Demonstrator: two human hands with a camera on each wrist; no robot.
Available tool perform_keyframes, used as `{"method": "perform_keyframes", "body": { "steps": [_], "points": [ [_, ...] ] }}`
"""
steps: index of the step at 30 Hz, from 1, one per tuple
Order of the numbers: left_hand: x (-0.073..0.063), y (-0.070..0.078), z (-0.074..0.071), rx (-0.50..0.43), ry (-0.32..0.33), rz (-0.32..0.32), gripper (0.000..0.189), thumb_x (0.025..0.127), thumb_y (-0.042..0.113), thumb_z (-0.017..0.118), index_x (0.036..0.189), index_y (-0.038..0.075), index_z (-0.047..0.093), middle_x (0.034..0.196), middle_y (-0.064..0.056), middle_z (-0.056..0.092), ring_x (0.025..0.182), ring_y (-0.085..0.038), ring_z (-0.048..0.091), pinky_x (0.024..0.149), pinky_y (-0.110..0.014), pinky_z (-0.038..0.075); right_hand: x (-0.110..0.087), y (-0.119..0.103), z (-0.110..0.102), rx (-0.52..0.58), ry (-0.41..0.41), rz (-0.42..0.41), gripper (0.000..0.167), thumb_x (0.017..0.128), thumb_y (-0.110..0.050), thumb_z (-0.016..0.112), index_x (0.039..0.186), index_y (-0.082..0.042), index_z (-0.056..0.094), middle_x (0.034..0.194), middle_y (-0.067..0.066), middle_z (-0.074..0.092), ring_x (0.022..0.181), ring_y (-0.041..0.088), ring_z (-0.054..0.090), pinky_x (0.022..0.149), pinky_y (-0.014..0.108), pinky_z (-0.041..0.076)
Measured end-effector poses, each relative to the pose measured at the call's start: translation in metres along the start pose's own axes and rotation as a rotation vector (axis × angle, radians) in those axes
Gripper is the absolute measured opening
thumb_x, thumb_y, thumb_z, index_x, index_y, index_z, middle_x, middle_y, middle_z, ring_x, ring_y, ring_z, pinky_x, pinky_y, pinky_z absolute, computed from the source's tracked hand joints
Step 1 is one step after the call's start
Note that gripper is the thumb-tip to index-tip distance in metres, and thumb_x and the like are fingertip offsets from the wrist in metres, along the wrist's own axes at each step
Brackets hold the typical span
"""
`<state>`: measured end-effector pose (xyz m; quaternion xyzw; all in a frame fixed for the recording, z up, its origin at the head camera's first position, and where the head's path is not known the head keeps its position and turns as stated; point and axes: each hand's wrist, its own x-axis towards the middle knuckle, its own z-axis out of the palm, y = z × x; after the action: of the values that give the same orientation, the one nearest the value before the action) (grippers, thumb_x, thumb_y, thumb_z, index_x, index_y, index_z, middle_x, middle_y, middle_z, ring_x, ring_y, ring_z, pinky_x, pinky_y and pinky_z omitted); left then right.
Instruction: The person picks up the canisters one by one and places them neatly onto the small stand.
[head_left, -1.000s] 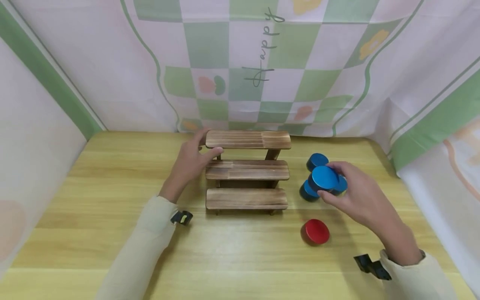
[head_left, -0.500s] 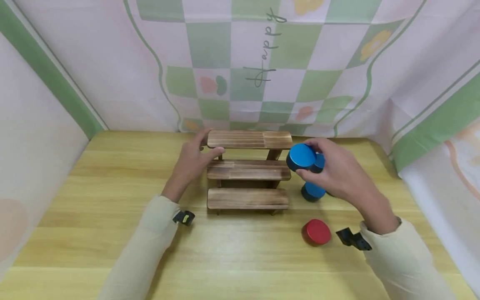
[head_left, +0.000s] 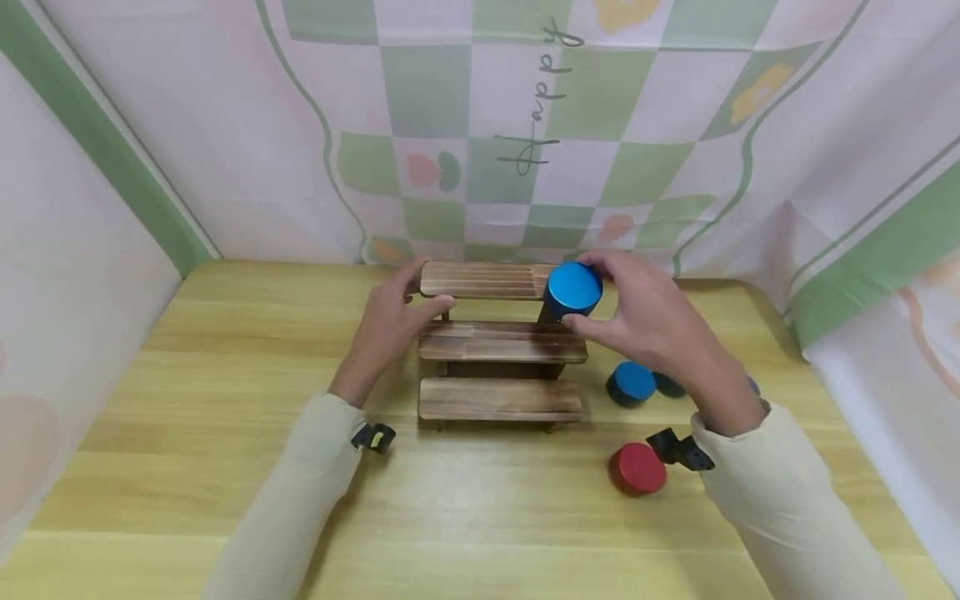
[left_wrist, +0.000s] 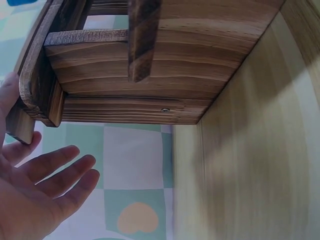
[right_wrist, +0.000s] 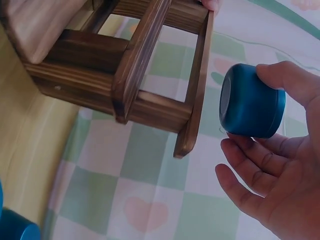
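My right hand (head_left: 645, 312) pinches a blue round tin (head_left: 573, 287) between thumb and fingers. In the head view the tin overlaps the right end of the top step of a three-tier wooden stand (head_left: 498, 400). The right wrist view shows this blue tin (right_wrist: 252, 100) apart from the stand (right_wrist: 155, 112), tilted toward it. My left hand (head_left: 390, 329) grips the left end of the top step, thumb in front and fingers behind. In the left wrist view, the other fingers of the left hand (left_wrist: 45, 185) are loosely spread below the plank.
Right of the stand, another blue tin (head_left: 632, 383) stands on the wooden table (head_left: 450, 517). Others beside it are mostly hidden by the right forearm. A red tin (head_left: 637, 468) sits nearer the front. A checked curtain (head_left: 502, 167) hangs behind the stand.
My right hand has carried the blue tin left and back, from above the other blue tins to the top step's right end. The left hand keeps its grip on the stand.
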<state>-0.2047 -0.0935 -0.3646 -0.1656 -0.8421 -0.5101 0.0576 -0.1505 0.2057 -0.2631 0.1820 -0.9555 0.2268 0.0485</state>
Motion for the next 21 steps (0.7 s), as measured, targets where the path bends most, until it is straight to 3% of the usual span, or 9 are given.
{"method": "perform_keyframes", "body": {
  "steps": [21],
  "points": [
    [0.001, -0.003, 0.002, -0.020, 0.024, 0.012, 0.069, 0.091, 0.037, 0.074, 0.148, 0.008, 0.047, 0.127, -0.017, 0.063, 0.115, -0.028, 0.060, 0.099, -0.048, 0.048, 0.035, -0.023, 0.013, 0.031, -0.031, -0.036, 0.065, 0.085, -0.027, 0.081, 0.136, 0.003, 0.051, 0.129, 0.017, 0.059, 0.112, 0.033, 0.058, 0.096, 0.052, 0.048]
  ]
}}
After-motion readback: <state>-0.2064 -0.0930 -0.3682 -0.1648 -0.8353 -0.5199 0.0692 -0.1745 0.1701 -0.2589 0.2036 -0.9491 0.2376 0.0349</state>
